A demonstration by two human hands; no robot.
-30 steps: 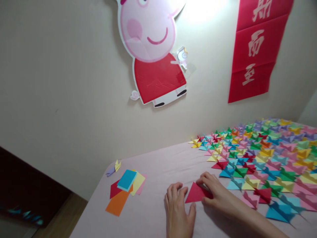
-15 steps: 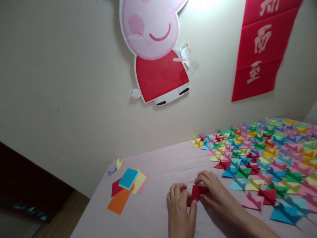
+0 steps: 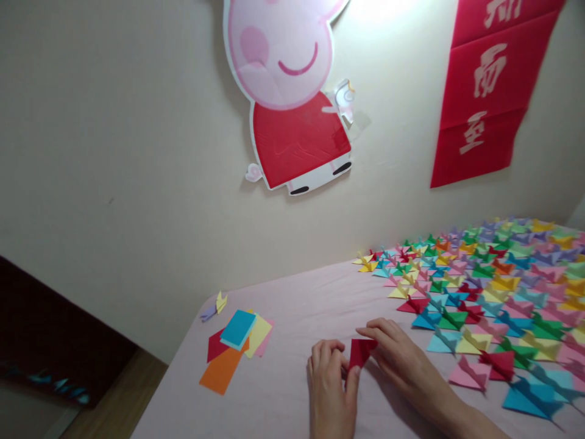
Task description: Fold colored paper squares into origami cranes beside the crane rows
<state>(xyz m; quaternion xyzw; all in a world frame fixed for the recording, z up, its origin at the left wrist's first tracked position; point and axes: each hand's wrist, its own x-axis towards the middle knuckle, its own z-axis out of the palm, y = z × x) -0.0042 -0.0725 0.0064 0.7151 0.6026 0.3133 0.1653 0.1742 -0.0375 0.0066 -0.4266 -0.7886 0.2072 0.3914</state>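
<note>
A small folded piece of red origami paper (image 3: 360, 352) is between my two hands, just above the pink-covered table. It shows as a dark red triangle with its point downward. My left hand (image 3: 331, 378) pinches its lower left side, thumb on the near face and the fingers curled behind. From the right, my right hand (image 3: 402, 353) holds the upper right corner, its index finger reaching over the top edge. That hand's thumb is partly hidden below the corner.
Loose coloured sheets, with a blue sheet (image 3: 238, 329) on top and an orange sheet (image 3: 223, 370) below, lie left. Two small folded pieces, one yellow (image 3: 221, 302), sit at the back left corner. Rows of paper cranes (image 3: 475, 311) cover the right side. A wall (image 3: 159, 152) stands behind.
The red paper has turned from a piece with a flap pointing right into a triangle shape. My right hand has shifted slightly, its index finger straighter. My left hand keeps its grip.
</note>
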